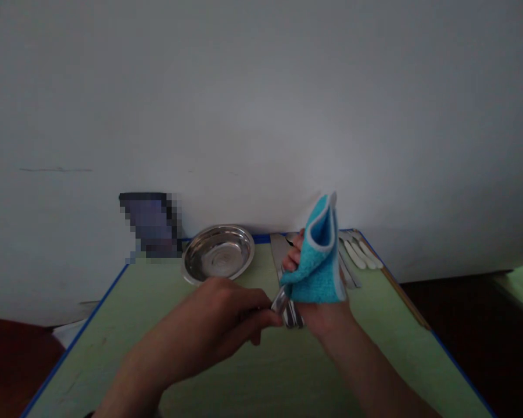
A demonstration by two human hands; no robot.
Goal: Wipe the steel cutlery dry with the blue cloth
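Observation:
My left hand (235,310) pinches the end of a shiny metal utensil (280,300) between thumb and fingers. The other end disappears into a folded blue cloth (316,278) with a white border, so its kind cannot be told. My right hand (325,316) is closed around the cloth, its fingertips showing at the left side and the palm mostly covered. Beneath and behind the hands, several metal utensils (293,316) lie on the table, partly hidden.
A round stainless steel basin (220,255) stands at the back of the pale green table (226,383), by the wall. Left of it leans a dark, pixelated device (152,223). White-handled cutlery (361,255) lies at the back right, near the blue table edge.

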